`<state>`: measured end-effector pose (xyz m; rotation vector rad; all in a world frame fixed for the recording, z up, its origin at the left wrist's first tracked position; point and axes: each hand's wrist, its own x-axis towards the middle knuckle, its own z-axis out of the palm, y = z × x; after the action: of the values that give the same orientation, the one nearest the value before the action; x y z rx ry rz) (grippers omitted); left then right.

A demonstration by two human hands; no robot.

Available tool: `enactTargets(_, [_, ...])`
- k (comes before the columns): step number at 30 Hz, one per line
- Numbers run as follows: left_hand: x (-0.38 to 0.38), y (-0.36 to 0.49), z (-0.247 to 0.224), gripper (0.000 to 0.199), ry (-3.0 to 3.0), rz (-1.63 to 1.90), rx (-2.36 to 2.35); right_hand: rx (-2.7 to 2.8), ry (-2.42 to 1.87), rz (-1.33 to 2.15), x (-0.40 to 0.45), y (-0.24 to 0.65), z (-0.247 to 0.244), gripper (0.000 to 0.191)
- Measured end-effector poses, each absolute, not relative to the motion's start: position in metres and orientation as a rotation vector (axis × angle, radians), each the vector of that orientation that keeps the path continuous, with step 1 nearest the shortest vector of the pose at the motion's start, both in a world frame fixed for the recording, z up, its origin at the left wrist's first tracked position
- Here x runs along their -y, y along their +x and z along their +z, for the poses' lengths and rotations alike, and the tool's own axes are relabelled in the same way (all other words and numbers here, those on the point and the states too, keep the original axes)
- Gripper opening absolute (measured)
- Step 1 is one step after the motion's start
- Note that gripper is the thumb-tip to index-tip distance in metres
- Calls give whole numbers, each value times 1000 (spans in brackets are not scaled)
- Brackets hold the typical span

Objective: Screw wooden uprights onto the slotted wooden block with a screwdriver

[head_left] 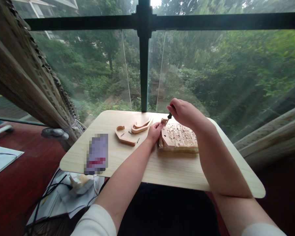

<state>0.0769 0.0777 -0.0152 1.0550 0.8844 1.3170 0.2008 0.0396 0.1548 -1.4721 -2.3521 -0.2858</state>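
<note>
My right hand (183, 111) is closed around the dark handle of a screwdriver (170, 115), whose shaft slants down to the upper end of a bent wooden piece (166, 137). My left hand (155, 132) grips that wooden piece from its left side, fingers closed near the screwdriver's tip. Dark round holes show on the piece's face. It rests against a pale, pitted block (182, 135) that looks wrapped in clear plastic. Whether the screwdriver's tip sits in a screw is too small to tell.
Left of my hands lie a C-shaped wooden piece (125, 140), a looped wooden piece (140, 127) and a few small screws (138, 140). A blurred purple object (97, 154) lies near the front left edge of the small table (123, 164). Windows stand behind; papers (71, 200) and cables sit below left.
</note>
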Motion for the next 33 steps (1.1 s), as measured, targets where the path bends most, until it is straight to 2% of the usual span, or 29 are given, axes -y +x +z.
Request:
enactTargets(14, [-75, 76, -14, 40, 1065, 1320, -881, 2461, -1585, -286, -34, 197, 149, 28])
enactTargets(33, [-77, 75, -16, 38, 1107, 1342, -891, 2459, -1511, -368, -38, 195, 144, 30])
